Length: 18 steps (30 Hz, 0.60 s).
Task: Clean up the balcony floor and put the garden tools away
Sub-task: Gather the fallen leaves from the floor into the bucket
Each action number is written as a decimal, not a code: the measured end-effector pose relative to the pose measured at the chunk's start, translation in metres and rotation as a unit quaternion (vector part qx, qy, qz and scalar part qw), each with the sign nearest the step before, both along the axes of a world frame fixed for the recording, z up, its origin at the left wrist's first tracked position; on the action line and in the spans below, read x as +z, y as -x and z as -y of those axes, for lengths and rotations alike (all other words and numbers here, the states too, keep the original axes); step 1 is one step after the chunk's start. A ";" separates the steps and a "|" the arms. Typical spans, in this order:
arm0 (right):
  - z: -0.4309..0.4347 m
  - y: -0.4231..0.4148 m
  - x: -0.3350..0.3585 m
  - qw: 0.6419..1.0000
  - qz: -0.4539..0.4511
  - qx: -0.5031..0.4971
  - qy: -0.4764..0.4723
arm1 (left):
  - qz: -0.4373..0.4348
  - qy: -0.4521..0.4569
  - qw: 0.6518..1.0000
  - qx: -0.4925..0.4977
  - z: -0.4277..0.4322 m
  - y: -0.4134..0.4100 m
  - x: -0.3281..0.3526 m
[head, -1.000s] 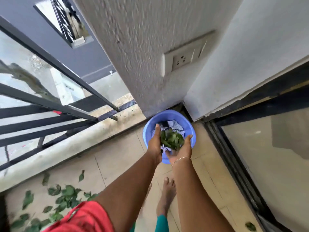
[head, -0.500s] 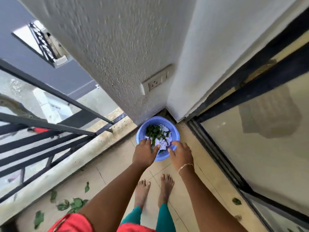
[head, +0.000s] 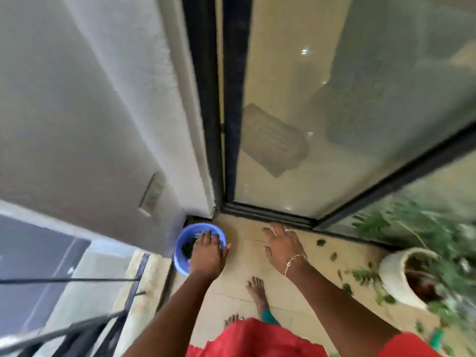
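Hovering over blue basin (head: pixel 180 249), 10 o'clock from bare foot (head: pixel 256 292): left hand (head: pixel 207 253), fingers loose, empty. Right hand (head: pixel 282 244) spread, empty. Leaves (head: pixel 334 256) on tiles at 2 o'clock, near white pot (head: pixel 394 276).

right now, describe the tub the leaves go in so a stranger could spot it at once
Find the corner where the rough white wall meets the dark frame of the glass door. At its foot, on the tiled floor, sits a small round basin holding green leaves, partly under the left hand. It is the only blue vessel; the other, a white plant pot, is far right.
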State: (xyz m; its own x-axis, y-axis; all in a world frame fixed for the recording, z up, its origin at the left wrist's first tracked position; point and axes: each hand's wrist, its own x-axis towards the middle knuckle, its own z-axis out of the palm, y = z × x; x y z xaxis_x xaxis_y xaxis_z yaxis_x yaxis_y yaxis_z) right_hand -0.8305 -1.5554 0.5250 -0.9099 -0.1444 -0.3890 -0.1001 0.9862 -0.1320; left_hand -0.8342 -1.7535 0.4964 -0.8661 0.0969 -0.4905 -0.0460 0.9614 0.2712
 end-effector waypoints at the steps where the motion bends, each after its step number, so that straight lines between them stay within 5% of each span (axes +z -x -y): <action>1: -0.008 -0.009 0.008 0.999 -0.006 -0.031 -0.010 | -0.001 -0.003 1.000 -0.025 -0.006 0.002 0.006; 7: -0.056 -0.080 0.043 0.981 -0.026 -0.188 -0.038 | -0.037 -0.027 0.977 -0.208 -0.067 -0.001 0.032; 18: -0.123 -0.251 0.075 0.874 -0.031 -0.481 -0.056 | -0.077 -0.053 0.851 -0.518 -0.217 -0.089 0.072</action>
